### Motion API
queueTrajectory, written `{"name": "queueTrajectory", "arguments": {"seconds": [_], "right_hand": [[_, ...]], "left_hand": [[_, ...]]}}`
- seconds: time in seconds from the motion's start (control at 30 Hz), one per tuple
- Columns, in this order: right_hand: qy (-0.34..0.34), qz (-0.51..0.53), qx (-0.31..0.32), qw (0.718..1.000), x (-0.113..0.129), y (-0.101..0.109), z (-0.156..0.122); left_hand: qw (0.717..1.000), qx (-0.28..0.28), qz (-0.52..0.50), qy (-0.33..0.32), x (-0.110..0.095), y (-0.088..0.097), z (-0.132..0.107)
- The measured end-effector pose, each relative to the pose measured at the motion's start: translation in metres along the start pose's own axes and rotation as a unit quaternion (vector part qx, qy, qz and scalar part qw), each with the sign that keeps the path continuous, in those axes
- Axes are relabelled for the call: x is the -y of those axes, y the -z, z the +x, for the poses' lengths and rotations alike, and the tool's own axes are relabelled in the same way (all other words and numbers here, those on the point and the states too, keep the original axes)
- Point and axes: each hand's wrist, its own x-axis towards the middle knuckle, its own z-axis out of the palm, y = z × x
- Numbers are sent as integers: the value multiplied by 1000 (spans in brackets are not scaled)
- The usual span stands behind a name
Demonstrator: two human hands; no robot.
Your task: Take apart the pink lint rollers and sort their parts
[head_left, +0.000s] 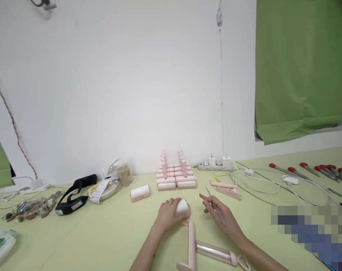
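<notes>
My left hand (169, 215) is wrapped round a white sticky lint roll (182, 206), just above the table. In my right hand (221, 212) is a slim pointed tool (219, 213) with a see-through handle, its thin tip pointing away from me. Between my forearms lies a pink lint roller handle (191, 244) with a bare frame, a clear grip and a loop at its end. Another white roll (140, 193) lies on its side to the left of my hands.
Several pink lint rollers (177, 182) stand in two rows by the wall. A pink frame with a clear part (227, 190) lies right of them, near a power strip (214, 166) and cables. Red-ended tools (299, 173) lie far right. A black strap (75, 197) and bagged items (104, 188) sit left.
</notes>
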Motion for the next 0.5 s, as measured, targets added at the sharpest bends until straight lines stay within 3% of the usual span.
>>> {"name": "queueTrajectory", "arguments": {"seconds": [0.13,0.23,0.33,0.43,0.5], "right_hand": [[11,-27,90,996,3,5,-2],[115,-126,197,965,7,8,-4],[195,-186,266,926,7,4,-10],[204,-204,286,914,6,-1,-15],[206,-212,278,914,7,-2,-16]], "left_hand": [[999,-12,39,6,37,10,-18],[991,-54,116,46,79,28,-31],[980,-81,161,87,114,45,-34],[976,-103,168,92,127,56,-26],[973,-168,129,93,118,56,-20]]}}
